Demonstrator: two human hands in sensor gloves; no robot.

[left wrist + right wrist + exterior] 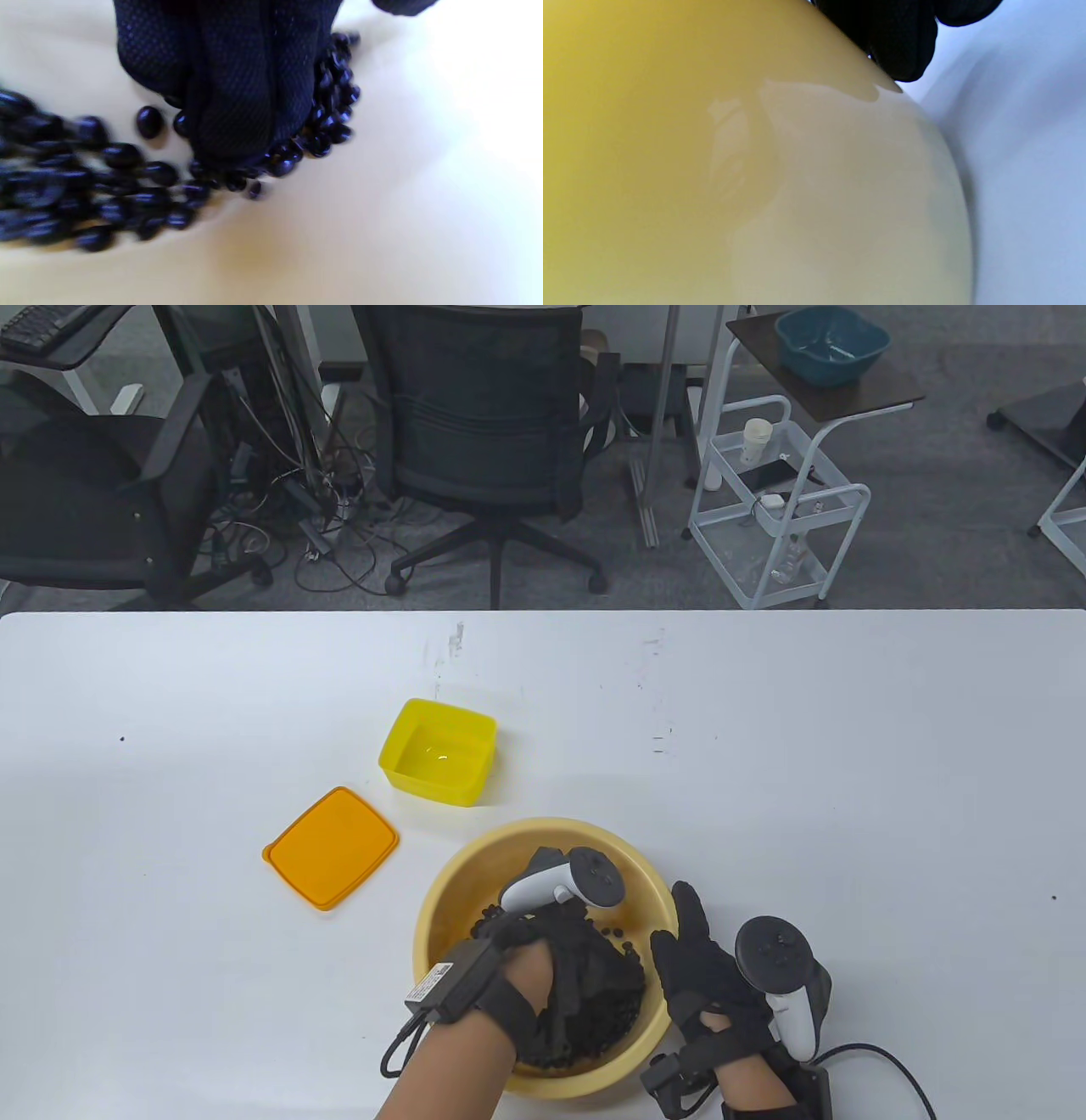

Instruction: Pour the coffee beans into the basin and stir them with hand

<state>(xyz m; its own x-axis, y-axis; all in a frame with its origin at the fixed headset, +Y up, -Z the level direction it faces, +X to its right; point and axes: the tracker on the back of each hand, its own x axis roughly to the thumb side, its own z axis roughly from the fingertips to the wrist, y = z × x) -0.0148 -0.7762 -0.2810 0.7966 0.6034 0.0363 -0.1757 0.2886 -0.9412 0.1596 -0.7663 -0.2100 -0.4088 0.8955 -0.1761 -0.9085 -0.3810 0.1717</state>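
1. Table view, counted: two gloved hands, two trackers, one round yellow basin (441,891), one heap of coffee beans (607,1022), one square yellow container (439,751), one orange lid (331,847).
2. Left hand (564,976) down inside the basin, fingers (237,106) close together and fairly straight, tips pressed into the beans on the basin floor; nothing gripped. White-and-grey tracker (564,884) strapped on its back.
3. Right hand (708,984) against the outside of the basin's right wall, fingers straight and spread, one fingertip (903,55) over the rim in the right wrist view; resting on the wall, not curled round it. Dark tracker (776,976) on its back.
4. Coffee beans all in the basin, dark and glossy, banked toward the near side around the left hand, a few loose ones scattered on the bare floor beyond the fingers.
5. Basin on the white table (848,780) at the near edge, centre.
6. Square yellow container upright and open just beyond the basin, no beans inside.
7. Orange lid flat on the table, left of the basin and near the container, touching neither.
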